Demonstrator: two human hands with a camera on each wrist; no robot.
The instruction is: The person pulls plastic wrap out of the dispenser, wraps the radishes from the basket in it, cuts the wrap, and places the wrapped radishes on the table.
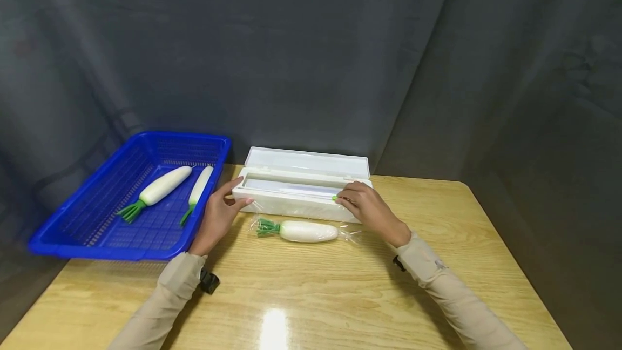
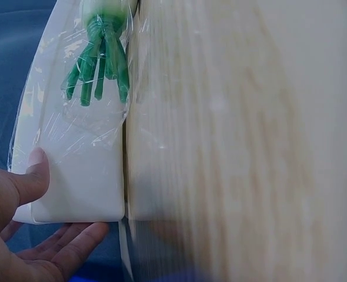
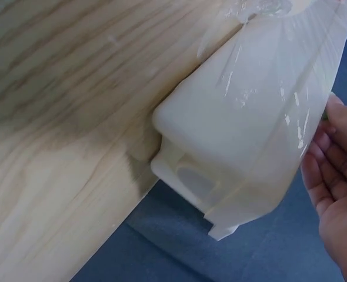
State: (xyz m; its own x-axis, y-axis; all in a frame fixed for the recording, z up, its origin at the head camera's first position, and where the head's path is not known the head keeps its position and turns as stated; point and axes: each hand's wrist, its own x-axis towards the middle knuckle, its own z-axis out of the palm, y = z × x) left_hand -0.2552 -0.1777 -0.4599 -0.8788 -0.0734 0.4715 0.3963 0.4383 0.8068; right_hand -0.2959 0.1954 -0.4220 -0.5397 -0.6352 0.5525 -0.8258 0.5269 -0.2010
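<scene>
The left hand (image 1: pixel 218 216) is grasping the left end of the white box (image 1: pixel 286 204), its thumb resting along the front edge; the right hand (image 1: pixel 367 208) is pinching the small green knob (image 1: pixel 335 197) near the box's right end; the lid (image 1: pixel 308 162) is standing open at the back. Clear film (image 2: pixel 73 124) is hanging over the box's front and covering the white radish (image 1: pixel 311 231), which is lying on the wooden table (image 1: pixel 340 290) just in front of the box, its green leaves pointing left; two more radishes (image 1: pixel 167 186) are lying in the blue basket (image 1: pixel 114 253) at the left.
</scene>
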